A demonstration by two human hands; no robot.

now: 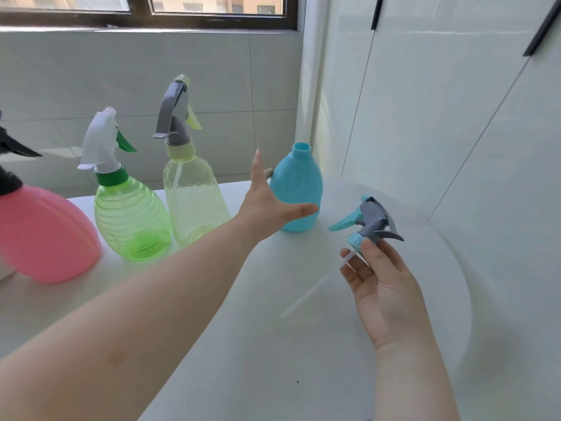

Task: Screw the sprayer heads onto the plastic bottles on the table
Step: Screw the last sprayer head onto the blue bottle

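Head view: the left hand (267, 205) is spread wide and holds nothing, its thumb across the front of the blue bottle (299, 183), which stands open-necked near the back of the worktop (273, 360). The right hand (382, 287) pinches the grey-and-blue sprayer head (368, 221) just right of that bottle, its dip tube (306, 296) slanting down-left

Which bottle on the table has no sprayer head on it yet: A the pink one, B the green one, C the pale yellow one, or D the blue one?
D: the blue bottle has a bare open neck, while the right hand holds a loose sprayer head.
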